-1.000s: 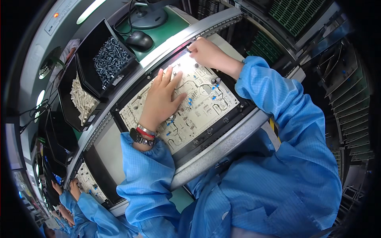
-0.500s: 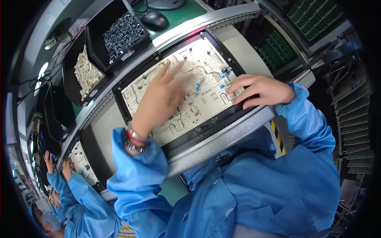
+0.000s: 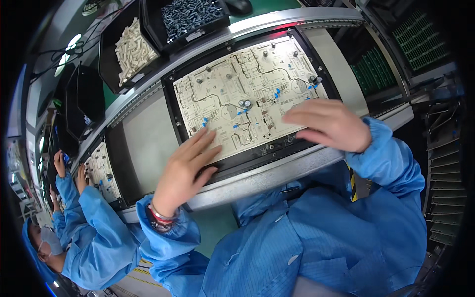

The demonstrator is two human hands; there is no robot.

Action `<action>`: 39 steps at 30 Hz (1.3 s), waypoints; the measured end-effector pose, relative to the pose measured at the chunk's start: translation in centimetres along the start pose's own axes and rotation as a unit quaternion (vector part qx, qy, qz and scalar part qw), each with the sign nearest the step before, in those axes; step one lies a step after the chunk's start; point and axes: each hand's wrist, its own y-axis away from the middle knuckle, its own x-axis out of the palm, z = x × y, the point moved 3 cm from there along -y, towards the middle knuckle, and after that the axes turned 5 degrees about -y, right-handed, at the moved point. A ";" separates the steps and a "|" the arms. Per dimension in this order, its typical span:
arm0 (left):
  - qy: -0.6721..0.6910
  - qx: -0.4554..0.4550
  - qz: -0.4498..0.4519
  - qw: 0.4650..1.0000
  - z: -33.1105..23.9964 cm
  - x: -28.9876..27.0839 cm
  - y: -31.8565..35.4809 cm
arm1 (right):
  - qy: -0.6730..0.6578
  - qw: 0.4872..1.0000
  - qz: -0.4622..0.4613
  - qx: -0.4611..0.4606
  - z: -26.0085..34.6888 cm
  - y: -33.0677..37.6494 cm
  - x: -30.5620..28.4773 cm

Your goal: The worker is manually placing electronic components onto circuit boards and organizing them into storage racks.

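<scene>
A cream circuit board (image 3: 222, 74) lies in a black frame (image 3: 170, 106) in front of me. Small dark round capacitors (image 3: 247, 104) and several blue parts (image 3: 276, 93) stand on it. My left hand (image 3: 183, 171) is at the board's near left corner, fingers stretched out over the edge, nothing visible in it. Over the near right part hovers my right hand (image 3: 331, 123), its fingers extended and its thumb apart. No object shows in it; whether its fingertips touch the board is unclear.
Beyond the rail (image 3: 267, 22) stand a black bin of dark screw-like parts (image 3: 190, 20) and a bin of off-white pieces (image 3: 132, 52). At left, a co-worker in a blue sleeve (image 3: 99, 213) handles another board (image 3: 101, 168). Green boards (image 3: 373, 69) stand at the right.
My left hand has drawn back from above the board's middle to its near left corner. My right hand has shifted left along the board. The whole view has shifted as well.
</scene>
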 end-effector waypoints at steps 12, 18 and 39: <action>0.011 0.076 0.064 0.995 2.0 -1.0 0.9 | 0.002 0.983 0.079 -0.163 -0.9 -3.9 3.5; 0.020 0.095 0.087 0.991 3.1 -1.7 0.6 | -0.017 0.979 0.111 -0.170 -1.0 -5.1 3.2; -0.391 -0.010 -0.241 0.888 12.4 -3.0 -6.8 | 0.170 0.983 -0.073 0.008 -7.1 -16.1 4.9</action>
